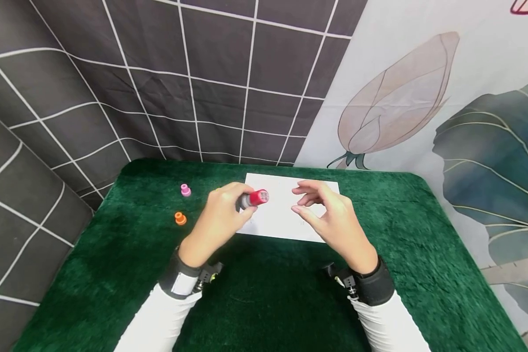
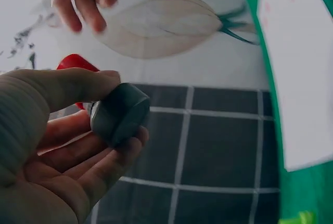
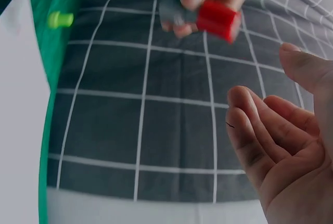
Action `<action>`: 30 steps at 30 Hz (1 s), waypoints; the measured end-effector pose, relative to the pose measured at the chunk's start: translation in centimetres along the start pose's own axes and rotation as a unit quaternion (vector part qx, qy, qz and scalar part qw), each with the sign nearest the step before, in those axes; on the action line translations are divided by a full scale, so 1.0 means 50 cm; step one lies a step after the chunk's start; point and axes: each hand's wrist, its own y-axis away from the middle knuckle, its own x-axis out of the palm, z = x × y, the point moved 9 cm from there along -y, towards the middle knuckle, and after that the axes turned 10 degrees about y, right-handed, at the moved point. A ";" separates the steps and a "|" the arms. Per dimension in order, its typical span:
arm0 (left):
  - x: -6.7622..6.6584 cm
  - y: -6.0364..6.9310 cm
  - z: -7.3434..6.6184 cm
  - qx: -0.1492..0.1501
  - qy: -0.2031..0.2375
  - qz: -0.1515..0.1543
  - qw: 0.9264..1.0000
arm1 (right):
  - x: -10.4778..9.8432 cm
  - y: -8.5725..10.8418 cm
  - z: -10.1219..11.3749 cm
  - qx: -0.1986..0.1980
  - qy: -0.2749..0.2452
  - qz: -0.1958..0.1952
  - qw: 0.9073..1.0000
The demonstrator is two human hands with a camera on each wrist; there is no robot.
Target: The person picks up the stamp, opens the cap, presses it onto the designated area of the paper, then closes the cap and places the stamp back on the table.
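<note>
A short red-and-grey stamp [image 1: 258, 197] is in my left hand [image 1: 222, 212], pinched between thumb and fingers above the left part of a white sheet of paper [image 1: 281, 225]. Its red end, with a dark pattern on the face, points toward the right hand. In the left wrist view the thumb lies across the stamp [image 2: 119, 113] and the fingers curl beneath its grey part. My right hand [image 1: 330, 212] hovers over the paper's right side, fingers loosely bent. Nothing lies between its thumb and fingers in the right wrist view, where the stamp [image 3: 217, 21] appears apart from it.
Two small peg-shaped pieces, one pink [image 1: 185, 190] and one orange [image 1: 180, 218], stand on the green cloth [image 1: 264, 303] left of the paper. A grey checked curtain [image 1: 215, 58] and a white printed one [image 1: 317, 151] hang behind the table.
</note>
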 end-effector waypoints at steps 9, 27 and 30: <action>-0.026 0.032 0.132 -0.089 0.062 -0.005 0.994 | -0.005 0.033 -0.080 0.010 0.046 0.051 0.998; 0.001 0.095 0.303 -0.225 0.049 0.044 0.972 | 0.016 0.097 -0.186 0.044 0.102 0.142 0.984; 0.005 0.100 0.317 -0.232 0.047 0.050 0.970 | 0.021 0.105 -0.195 0.053 0.101 0.155 0.981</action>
